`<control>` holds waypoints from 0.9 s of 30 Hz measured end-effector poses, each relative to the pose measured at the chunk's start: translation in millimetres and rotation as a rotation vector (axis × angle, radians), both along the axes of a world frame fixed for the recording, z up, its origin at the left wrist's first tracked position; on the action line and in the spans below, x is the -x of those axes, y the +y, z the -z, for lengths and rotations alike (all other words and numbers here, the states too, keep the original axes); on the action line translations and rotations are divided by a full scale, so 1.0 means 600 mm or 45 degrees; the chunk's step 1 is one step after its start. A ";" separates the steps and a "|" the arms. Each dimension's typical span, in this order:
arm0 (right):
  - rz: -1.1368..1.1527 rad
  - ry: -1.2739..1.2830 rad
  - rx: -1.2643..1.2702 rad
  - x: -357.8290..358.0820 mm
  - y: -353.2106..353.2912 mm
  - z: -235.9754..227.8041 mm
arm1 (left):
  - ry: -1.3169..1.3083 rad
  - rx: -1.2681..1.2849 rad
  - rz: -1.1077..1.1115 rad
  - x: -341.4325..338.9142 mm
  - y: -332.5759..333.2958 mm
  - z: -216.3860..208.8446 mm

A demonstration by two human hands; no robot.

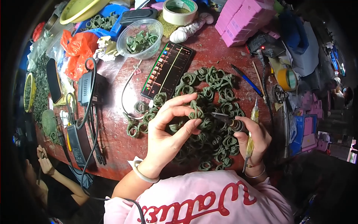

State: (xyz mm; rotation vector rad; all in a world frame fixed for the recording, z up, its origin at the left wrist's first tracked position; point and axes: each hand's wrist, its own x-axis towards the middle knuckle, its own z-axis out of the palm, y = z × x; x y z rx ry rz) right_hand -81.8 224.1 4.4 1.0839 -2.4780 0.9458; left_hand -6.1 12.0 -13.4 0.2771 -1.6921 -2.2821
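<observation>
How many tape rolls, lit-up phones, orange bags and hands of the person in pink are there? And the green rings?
Tape rolls: 2 (cream, yellow)
Lit-up phone: 1
Orange bag: 1
Hands: 2 (left hand, right hand)
Total: 6
Green rings: too overlapped to count, so left out.

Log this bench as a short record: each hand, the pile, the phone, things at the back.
left hand: pinches a green looped piece
right hand: grips a dark-tipped tool, with a yellow tool across the hand
pile: many similar pieces on the red table
phone: screen lit, beyond the left hand
back: clear tub, pale tape roll, pink blocks
</observation>
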 end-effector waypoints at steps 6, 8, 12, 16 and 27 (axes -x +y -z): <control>-0.033 0.022 -0.004 0.001 -0.003 0.001 | 0.029 0.201 -0.027 0.000 0.000 0.001; -0.029 0.019 -0.005 0.000 -0.003 0.000 | 0.036 0.210 -0.032 -0.001 0.000 0.000; -0.030 0.019 -0.017 -0.002 -0.004 -0.002 | 0.034 0.268 -0.035 -0.003 0.001 0.000; -0.035 0.016 -0.034 -0.003 -0.003 0.000 | -0.005 0.215 -0.094 -0.002 0.002 0.000; -0.053 0.034 -0.065 0.001 -0.007 -0.003 | -0.003 0.270 -0.122 0.000 0.001 0.001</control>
